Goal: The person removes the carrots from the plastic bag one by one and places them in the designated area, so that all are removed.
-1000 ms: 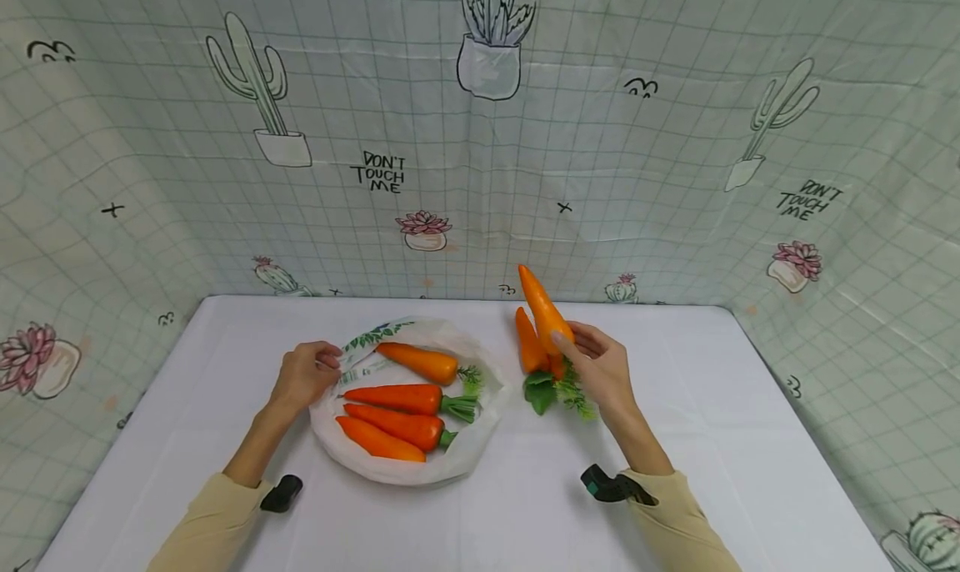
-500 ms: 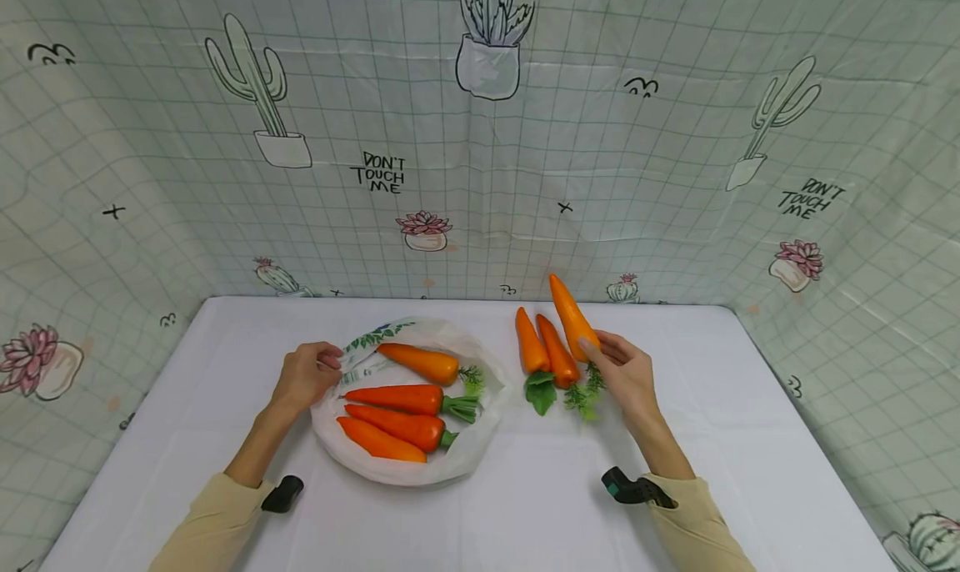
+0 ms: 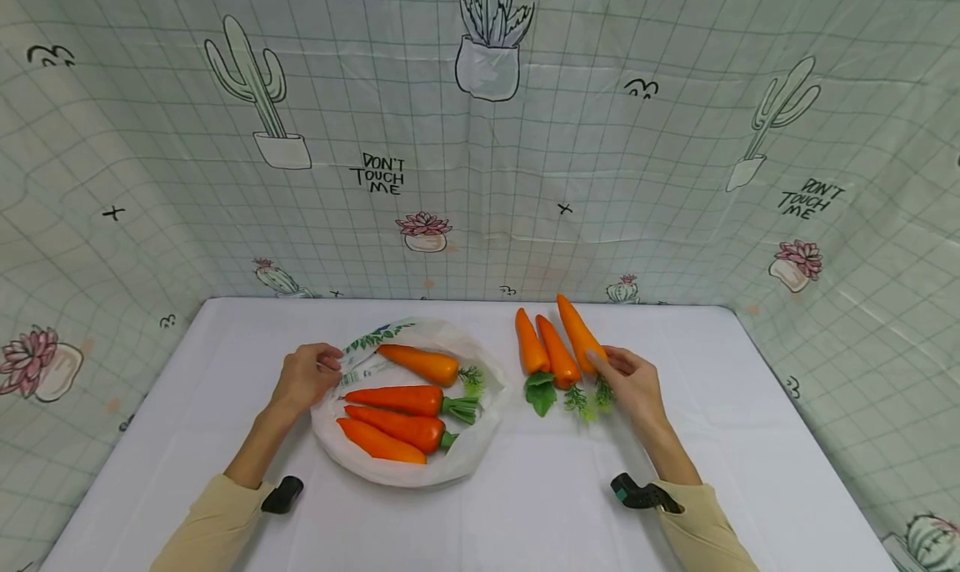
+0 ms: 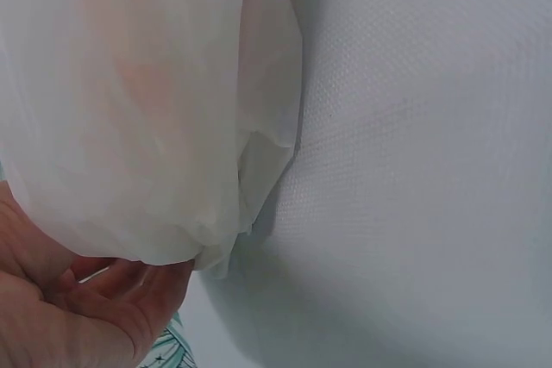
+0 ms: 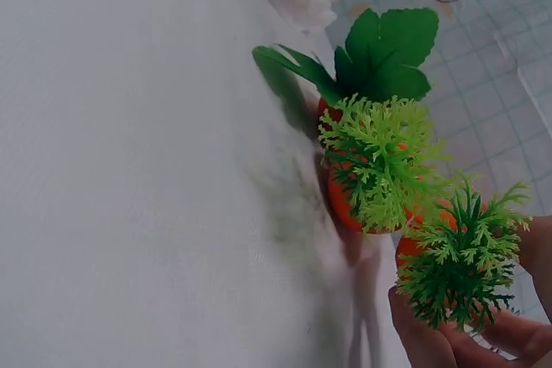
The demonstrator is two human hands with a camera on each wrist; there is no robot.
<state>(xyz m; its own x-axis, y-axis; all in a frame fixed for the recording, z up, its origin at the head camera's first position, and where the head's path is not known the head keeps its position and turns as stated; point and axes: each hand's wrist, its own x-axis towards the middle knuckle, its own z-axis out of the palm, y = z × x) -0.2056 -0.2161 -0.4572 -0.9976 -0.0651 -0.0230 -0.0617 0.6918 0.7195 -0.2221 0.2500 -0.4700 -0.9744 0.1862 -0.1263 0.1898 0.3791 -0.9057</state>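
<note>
My right hand [image 3: 633, 382] grips an orange carrot [image 3: 579, 332] with feathery green leaves near its top end. Left of it, two more carrots lie side by side: one with feathery leaves [image 3: 558, 351] and one with broad leaves [image 3: 531, 343]. A white plastic bag [image 3: 405, 474] stands with its mouth spread, and several carrots [image 3: 393, 398] lie inside. At the bag's left rim my left hand [image 3: 303, 378] pinches the plastic. In the left wrist view, that hand's fingers [image 4: 155, 299] are at the bag's edge. The right wrist view shows the held carrot's leaves [image 5: 461, 256].
The things rest on a white-covered table [image 3: 540, 505]. Behind it and at both sides hangs a gridded cloth [image 3: 600, 155] printed with cacti. A black wrist camera [image 3: 641, 493] is strapped to the right wrist, and another [image 3: 282, 494] to the left.
My right hand has carried its carrot rightward and lowered it beside the other two carrots. The left hand and the bag have stayed in place.
</note>
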